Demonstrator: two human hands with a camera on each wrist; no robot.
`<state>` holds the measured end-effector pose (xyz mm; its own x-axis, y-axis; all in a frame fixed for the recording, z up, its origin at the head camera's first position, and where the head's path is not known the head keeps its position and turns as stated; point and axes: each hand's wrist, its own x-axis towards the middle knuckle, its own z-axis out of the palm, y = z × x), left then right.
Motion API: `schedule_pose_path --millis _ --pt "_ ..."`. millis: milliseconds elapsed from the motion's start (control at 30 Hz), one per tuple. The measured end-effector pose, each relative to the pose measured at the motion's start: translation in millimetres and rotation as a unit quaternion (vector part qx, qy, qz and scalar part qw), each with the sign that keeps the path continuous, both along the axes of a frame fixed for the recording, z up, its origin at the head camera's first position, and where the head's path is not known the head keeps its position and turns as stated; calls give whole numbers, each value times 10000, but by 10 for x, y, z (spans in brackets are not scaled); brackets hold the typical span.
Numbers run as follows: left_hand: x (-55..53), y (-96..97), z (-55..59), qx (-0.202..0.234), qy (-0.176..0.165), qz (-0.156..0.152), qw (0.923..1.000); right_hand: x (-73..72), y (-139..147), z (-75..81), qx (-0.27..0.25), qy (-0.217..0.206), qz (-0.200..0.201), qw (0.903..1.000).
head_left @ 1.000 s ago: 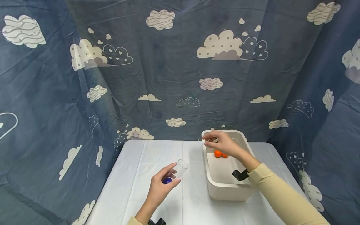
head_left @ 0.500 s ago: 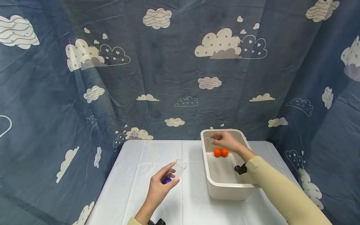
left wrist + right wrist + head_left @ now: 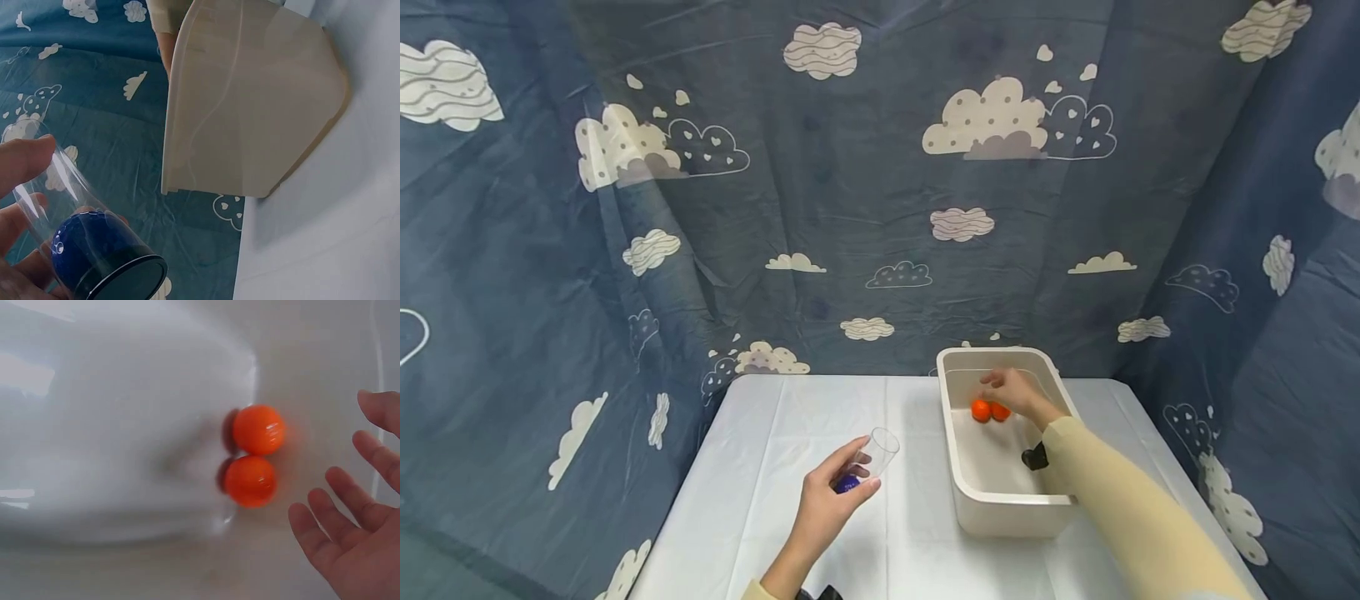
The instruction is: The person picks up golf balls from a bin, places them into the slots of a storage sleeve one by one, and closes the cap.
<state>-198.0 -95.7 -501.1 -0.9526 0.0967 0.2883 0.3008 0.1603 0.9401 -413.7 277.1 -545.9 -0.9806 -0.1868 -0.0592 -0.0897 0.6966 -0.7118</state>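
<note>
My left hand (image 3: 831, 497) grips a clear glass (image 3: 882, 450), tilted above the table. A dark blue ball (image 3: 94, 244) lies at the bottom of the glass. On the right stands a cream plastic bin (image 3: 1000, 512), and my right hand (image 3: 1017, 393) reaches down inside it. Two orange balls, one (image 3: 258, 429) beside the other (image 3: 250, 480), touch each other on the bin floor against its far wall. In the right wrist view the fingers are spread and relaxed, apart from both balls, holding nothing.
The bin's long near side rim (image 3: 955, 450) runs between my two hands. A white cloth covers the table (image 3: 805, 408). Dark blue curtains (image 3: 850, 192) with cloud prints stand behind and at both sides.
My right hand has moved from over the bin's left rim rightward and down into the bin, closer to the orange balls. The left hand with the glass stays nearly still.
</note>
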Motion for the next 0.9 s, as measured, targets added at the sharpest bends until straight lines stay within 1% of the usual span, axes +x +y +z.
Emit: schedule_pose_path --millis 67,200,267,333,433,500,667,733,833,900 --pt "-13 -24 9 -13 52 -21 10000 -16 30 -80 -113 -89 -71 9999" --pt "-17 -79 24 -6 157 -9 9999 -29 82 -219 -203 -158 101 9996" --pt "-10 -106 25 15 159 17 9999 -35 89 -275 -131 -158 238 9995" --pt "-3 -130 20 53 133 15 9999 -39 84 -313 -146 -222 265 9993" --pt "0 -153 8 89 78 -22 9999 -49 89 -349 -97 -275 156 9995" --pt "1 -158 -1 98 49 -26 9999 -43 105 -372 -13 -321 -32 9995" --pt "16 -175 -12 57 20 102 9999 -30 145 -519 109 -838 -355 9958" --pt "19 -183 -9 64 19 111 9999 -31 154 -587 223 -1025 -382 9938" --pt "15 -191 1 76 26 98 9999 -39 158 -643 602 -1057 -391 9918" --pt "10 -195 9 84 48 82 9999 -42 161 -645 730 -1085 -386 9907"
